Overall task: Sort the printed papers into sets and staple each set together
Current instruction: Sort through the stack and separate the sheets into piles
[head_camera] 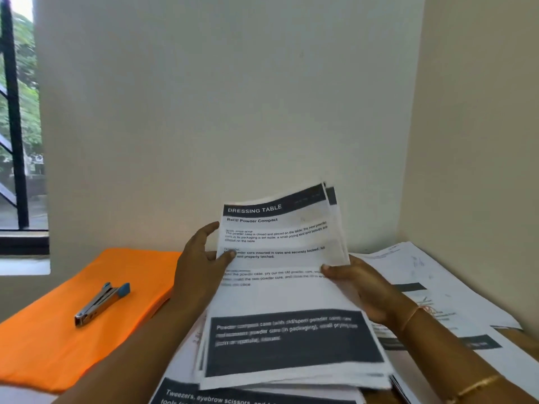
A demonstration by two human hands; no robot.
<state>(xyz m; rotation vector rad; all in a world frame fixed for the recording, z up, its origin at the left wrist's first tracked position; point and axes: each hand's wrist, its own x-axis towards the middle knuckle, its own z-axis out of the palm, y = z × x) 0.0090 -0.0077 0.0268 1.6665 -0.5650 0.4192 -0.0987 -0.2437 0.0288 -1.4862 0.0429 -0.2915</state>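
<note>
Lower print on the papers blurs beyond our reading. Their long axis runs away from us, heading toward the wall. Left hand and right hand fingers grip their side edges, above loose sheets.

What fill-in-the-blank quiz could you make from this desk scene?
1. The left hand and right hand hold papers whose top page is headed DRESSING ____.
2. Below that heading it reads Refill Powder ____.
3. The stapler lies on a cloth coloured ____.
4. The stapler lies to the ____ of the hands.

Missing words: TABLE, Compact, orange, left.
</note>
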